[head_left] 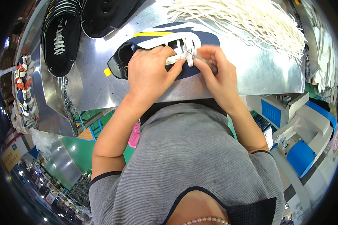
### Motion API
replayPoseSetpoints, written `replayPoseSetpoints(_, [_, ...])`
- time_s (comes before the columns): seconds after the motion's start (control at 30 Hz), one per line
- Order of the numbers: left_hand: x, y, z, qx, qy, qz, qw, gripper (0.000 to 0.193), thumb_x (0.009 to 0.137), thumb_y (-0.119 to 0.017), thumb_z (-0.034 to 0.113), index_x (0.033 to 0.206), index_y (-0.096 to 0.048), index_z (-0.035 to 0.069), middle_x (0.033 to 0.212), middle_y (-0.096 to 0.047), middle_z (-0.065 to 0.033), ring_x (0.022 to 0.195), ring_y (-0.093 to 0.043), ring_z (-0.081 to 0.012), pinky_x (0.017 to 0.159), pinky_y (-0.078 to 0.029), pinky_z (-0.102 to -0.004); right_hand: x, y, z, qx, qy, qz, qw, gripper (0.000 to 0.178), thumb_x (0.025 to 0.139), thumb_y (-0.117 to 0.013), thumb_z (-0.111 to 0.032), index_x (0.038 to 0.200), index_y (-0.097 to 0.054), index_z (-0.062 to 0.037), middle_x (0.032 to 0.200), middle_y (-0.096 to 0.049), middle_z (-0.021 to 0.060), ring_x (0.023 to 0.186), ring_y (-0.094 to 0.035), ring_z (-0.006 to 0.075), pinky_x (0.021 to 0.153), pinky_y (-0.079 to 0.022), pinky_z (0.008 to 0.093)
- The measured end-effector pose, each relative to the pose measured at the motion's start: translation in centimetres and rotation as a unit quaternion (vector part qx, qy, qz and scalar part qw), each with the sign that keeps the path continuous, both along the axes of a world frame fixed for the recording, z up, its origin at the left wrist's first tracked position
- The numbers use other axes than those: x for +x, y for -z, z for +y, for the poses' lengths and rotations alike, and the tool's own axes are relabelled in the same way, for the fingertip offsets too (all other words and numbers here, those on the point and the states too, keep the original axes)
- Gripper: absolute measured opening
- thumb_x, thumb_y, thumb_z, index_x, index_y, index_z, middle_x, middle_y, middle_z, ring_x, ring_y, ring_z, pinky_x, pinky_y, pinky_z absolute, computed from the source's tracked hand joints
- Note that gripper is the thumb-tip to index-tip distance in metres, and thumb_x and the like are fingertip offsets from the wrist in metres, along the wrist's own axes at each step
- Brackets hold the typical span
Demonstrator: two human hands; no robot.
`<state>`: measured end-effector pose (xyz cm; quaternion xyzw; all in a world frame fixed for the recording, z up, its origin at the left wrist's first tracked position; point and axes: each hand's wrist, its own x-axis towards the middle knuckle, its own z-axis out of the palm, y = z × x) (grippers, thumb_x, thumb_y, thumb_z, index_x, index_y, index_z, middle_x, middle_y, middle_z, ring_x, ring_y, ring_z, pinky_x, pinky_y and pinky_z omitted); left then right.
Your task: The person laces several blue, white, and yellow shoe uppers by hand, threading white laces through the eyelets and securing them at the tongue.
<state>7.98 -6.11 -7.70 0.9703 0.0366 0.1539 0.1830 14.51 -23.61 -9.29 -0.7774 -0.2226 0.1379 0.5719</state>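
Note:
A navy shoe upper [208, 37] with white and yellow trim lies sideways on the metal table, its dark padded collar [118, 62] to the left. White shoelace [191, 45] runs across its throat. My left hand [150, 71] is closed on the near side of the upper, thumb and forefinger next to the lacing. In my right hand [218, 71] is a thin, dark metal tool [201, 59], its tip at the eyelets beside the lace. Motion smears the fingers and tool, so its exact kind does not show.
A heap of loose white laces [244, 18] covers the table's back right. Dark laced uppers [60, 45] are stacked at the back left. The metal table's [259, 80] front edge runs close to my waist. Blue and beige equipment [300, 131] stands below, at right.

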Motion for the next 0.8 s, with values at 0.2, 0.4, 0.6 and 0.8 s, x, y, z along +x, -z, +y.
replayPoseSetpoints(0.2, [0.2, 0.6, 0.4, -0.018, -0.004, 0.001, 1.000, 0.025, 0.077, -0.080, 0.029, 0.079, -0.070, 0.006, 0.076, -0.069, -0.0080, 0.065, -0.065, -0.0275, 0.059, -0.048, -0.0359, -0.7, -0.1, -1.3, -0.056, -0.025, 0.007, 0.998, 0.016, 0.092, -0.068, -0.013, 0.103, -0.064, -0.0014, 0.086, -0.071, 0.0142, 0.074, -0.070, 0.0247, 0.065, -0.053, 0.0317])
replayPoseSetpoints(0.4, [0.3, 0.7, 0.5, -0.063, 0.022, 0.010, 0.998, 0.023, 0.077, -0.078, 0.027, 0.079, -0.069, 0.005, 0.072, -0.068, -0.0079, 0.064, -0.065, -0.0284, 0.059, -0.048, -0.0374, -0.5, 0.8, -1.0, -0.049, -0.029, 0.020, 0.998, 0.015, 0.092, -0.067, -0.012, 0.101, -0.062, -0.0010, 0.082, -0.071, 0.0139, 0.071, -0.071, 0.0256, 0.064, -0.053, 0.0330])
replayPoseSetpoints(0.6, [-0.3, 1.2, 1.0, -0.164, 0.094, -0.004, 0.982, 0.021, 0.077, -0.079, 0.019, 0.085, -0.069, 0.003, 0.081, -0.069, -0.0107, 0.068, -0.066, -0.0300, 0.059, -0.050, -0.0364, -0.9, 1.4, 1.5, -0.021, -0.003, 0.070, 0.997, 0.020, 0.092, -0.065, -0.012, 0.102, -0.050, -0.0020, 0.077, -0.069, 0.0156, 0.071, -0.070, 0.0310, 0.065, -0.053, 0.0390])
replayPoseSetpoints(0.8, [-1.5, 0.2, 0.6, -0.039, 0.103, -0.015, 0.994, 0.017, 0.076, -0.078, 0.017, 0.084, -0.067, 0.007, 0.074, -0.061, -0.0054, 0.069, -0.061, -0.0248, 0.059, -0.045, -0.0347, -0.3, 0.3, -0.4, -0.121, -0.085, -0.007, 0.989, 0.025, 0.090, -0.069, -0.020, 0.102, -0.053, -0.0059, 0.082, -0.069, 0.0143, 0.076, -0.069, 0.0331, 0.067, -0.052, 0.0424])
